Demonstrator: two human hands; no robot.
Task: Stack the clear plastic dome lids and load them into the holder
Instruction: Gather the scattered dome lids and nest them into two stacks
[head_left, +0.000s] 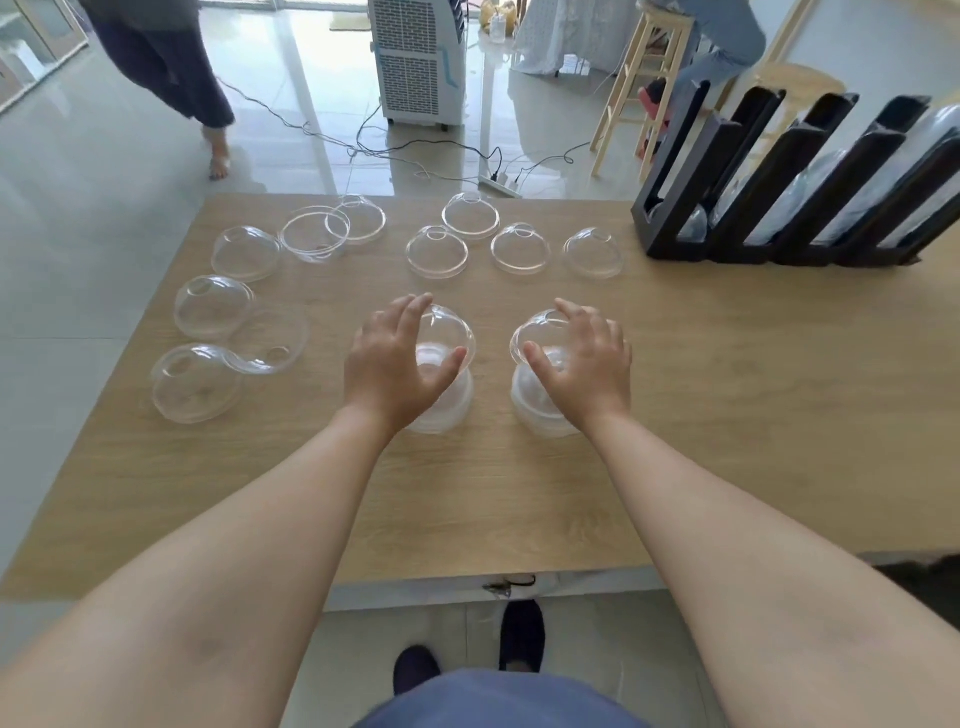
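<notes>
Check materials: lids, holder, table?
Lids: thin clear glossy plastic; the table shows through them and their rims catch highlights. Holder: black and matte, likely plastic or painted wood; cannot tell which. Table: light wood grain, flat and even, probably laminate.

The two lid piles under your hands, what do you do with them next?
Probably set the left stack onto the right stack. Each of the hands, left hand and right hand, grips one, and the holder stands far right.
</notes>
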